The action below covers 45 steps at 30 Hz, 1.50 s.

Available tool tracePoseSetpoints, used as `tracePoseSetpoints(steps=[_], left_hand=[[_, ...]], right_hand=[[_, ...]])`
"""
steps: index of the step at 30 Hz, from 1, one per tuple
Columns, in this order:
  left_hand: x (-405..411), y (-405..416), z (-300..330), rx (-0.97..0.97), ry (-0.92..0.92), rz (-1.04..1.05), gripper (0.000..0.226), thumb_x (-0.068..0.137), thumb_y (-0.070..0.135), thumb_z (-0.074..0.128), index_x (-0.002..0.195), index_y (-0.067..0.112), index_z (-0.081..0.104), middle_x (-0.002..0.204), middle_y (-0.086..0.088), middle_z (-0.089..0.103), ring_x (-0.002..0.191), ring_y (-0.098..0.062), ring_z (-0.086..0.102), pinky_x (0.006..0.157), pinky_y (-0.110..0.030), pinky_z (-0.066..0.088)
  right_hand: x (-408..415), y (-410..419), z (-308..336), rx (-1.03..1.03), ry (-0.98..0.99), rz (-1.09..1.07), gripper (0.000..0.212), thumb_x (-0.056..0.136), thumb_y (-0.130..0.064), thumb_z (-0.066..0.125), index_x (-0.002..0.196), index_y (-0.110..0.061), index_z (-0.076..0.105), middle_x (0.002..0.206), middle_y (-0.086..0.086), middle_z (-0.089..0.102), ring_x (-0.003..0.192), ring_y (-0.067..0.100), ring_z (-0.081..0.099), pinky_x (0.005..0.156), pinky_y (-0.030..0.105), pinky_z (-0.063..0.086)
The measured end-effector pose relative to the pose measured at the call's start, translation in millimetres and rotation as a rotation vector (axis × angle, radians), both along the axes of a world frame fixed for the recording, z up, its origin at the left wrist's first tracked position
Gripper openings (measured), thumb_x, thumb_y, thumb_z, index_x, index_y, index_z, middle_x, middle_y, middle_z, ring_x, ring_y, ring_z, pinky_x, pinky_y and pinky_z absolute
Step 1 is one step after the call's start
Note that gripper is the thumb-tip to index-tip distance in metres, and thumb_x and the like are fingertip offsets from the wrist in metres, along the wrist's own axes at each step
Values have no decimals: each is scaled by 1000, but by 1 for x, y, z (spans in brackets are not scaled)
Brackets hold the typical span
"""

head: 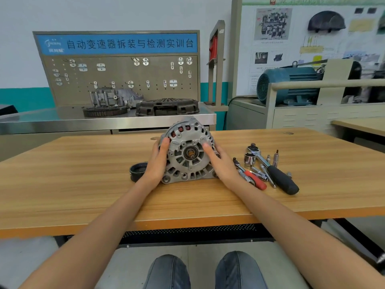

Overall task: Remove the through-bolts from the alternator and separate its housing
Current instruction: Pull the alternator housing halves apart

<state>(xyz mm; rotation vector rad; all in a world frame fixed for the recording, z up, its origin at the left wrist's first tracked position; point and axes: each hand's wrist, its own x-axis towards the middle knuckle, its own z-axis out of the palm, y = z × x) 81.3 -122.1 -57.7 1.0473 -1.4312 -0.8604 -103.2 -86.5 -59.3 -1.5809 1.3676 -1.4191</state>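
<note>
stands on edge near the middle of a wood-grain table: the alternator, a round cast-metal housing, dull grey, ribbed with vent slots round its rim, copper windings showing through the upper slots, a short shaft stub at the centre of the near face. held on both sides: left hand wrapped round the left rim with the thumb lying on the near face, right hand cupping the right rim, thumb stretched across the face, remaining fingers hidden behind the housing. just left of the left wrist, a black grooved pulley lying flat. to the right, close beside the right hand, a clutter of chrome tools: a ratchet with black knurled handle, a red-handled ratchet, a socket standing upright, small bits and extensions. beyond the table, a steel bench bearing dark clutch parts and a pegboard; far right, a teal electric motor.
</note>
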Motion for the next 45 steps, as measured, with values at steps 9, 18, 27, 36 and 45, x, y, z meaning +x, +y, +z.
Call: tracePoseSetpoints(steps=[9, 18, 27, 36, 45], left_hand=[[-1, 7, 21, 52, -47, -132, 87, 68, 94, 27, 121, 33, 60, 110, -1, 72, 102, -21, 68, 91, -49, 53], [-1, -1, 67, 498, -80, -171, 66, 96, 64, 27, 104, 12, 66, 91, -10, 74, 89, -26, 70, 84, -37, 54], [-14, 2, 4, 157, 333, -135, 54, 101, 51, 25, 118, 19, 65, 110, -8, 72, 104, -23, 66, 93, -36, 51], [-29, -18, 12, 207, 498, -69, 48, 98, 49, 35, 84, 18, 68, 65, 4, 73, 70, -15, 67, 61, -24, 50], [-22, -35, 26, 213, 353, -18, 46, 98, 47, 27, 87, 24, 65, 68, 8, 71, 77, -7, 61, 61, -25, 40]], right_hand=[[5, 3, 13, -142, 121, -213, 55, 77, -77, 34, 75, -25, 55, 51, -12, 56, 47, -1, 54, 44, 10, 36], [-15, -7, 82, 334, 439, -63, 74, 93, -65, 28, 132, -5, 47, 123, 15, 60, 87, 25, 69, 62, 25, 55], [-9, 3, 21, 132, -564, -133, 45, 98, -56, 26, 86, -27, 59, 86, -10, 61, 91, 10, 53, 80, 29, 38], [8, -14, 28, 121, -723, -105, 42, 97, -40, 31, 78, -21, 62, 66, -7, 69, 76, 8, 56, 61, 25, 38], [3, -31, 54, 231, -477, -69, 37, 95, -47, 29, 91, -21, 55, 98, 3, 62, 92, 15, 53, 83, 34, 39]])
